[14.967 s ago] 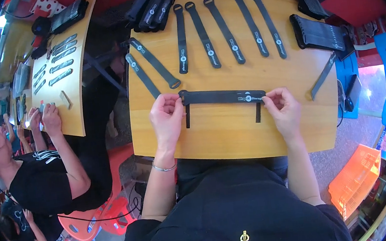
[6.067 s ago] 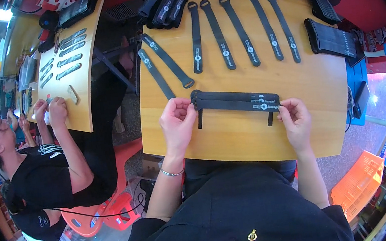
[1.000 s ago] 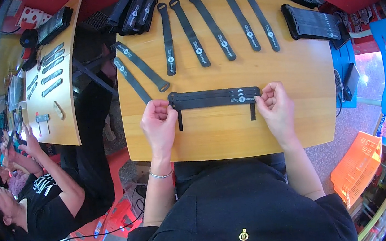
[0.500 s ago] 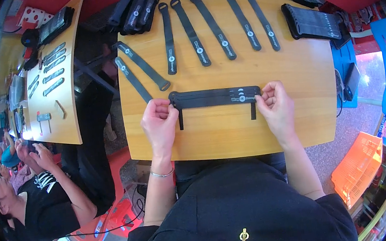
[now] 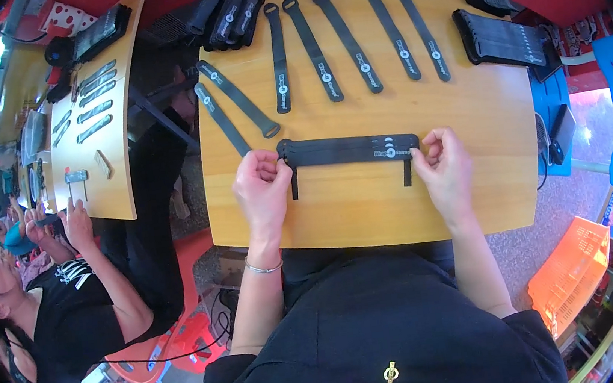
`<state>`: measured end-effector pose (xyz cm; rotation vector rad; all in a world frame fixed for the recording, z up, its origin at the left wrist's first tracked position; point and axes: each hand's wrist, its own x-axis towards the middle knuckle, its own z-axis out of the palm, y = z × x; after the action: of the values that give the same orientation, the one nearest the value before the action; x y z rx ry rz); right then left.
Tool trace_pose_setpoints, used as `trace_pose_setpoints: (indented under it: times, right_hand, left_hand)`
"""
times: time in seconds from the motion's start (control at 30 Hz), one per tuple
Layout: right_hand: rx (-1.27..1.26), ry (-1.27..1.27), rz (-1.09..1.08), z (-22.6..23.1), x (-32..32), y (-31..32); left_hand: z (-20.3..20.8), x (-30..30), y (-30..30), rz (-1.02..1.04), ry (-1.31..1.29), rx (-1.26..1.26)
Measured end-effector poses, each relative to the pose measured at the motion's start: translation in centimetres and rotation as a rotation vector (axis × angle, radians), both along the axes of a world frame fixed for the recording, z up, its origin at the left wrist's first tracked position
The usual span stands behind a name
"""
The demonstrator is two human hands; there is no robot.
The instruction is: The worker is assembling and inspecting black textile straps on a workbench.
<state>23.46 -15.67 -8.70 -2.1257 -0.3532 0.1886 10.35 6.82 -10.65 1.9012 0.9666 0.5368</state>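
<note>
A stack of dark straps (image 5: 340,150) lies near the front edge of the bench (image 5: 400,215), its long axis running left to right along that edge, rounded loop ends leftward, printed ends rightward; its layers cannot be counted exactly. The left hand (image 5: 259,189) pinches the left end between thumb and forefinger; the right hand (image 5: 446,168) pinches the right end likewise. Two short black strips (image 5: 294,185) jut from beneath toward the front edge. Beyond lie five single straps (image 5: 347,39), loops toward the far edge; two slanting straps (image 5: 239,98) lie by the left edge.
</note>
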Motion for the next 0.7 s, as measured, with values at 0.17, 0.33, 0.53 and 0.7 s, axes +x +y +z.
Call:
trace_pose_setpoints:
  times: [0.17, 0.33, 0.53, 0.7]
  right_hand:
    - [0.025, 0.035, 0.007, -0.3, 0.2, -0.3]
    - [0.429, 0.229, -0.056, -1.2, -0.1, -1.5]
    - [-0.063, -0.397, 0.612, 1.6, -3.7, 1.3]
    - [-0.489, -0.432, 0.706, 0.6, -3.5, 0.0]
  left_hand:
    - [0.0, -0.7, 0.0, -0.061, -0.036, 0.1]
    - [3.5, -1.0, -2.0, -0.267, -0.043, 0.509]
    - [4.2, 0.2, -4.7, -0.721, 0.157, 0.709]
    - [2.5, 0.5, -4.3, -0.817, 0.36, 0.712]
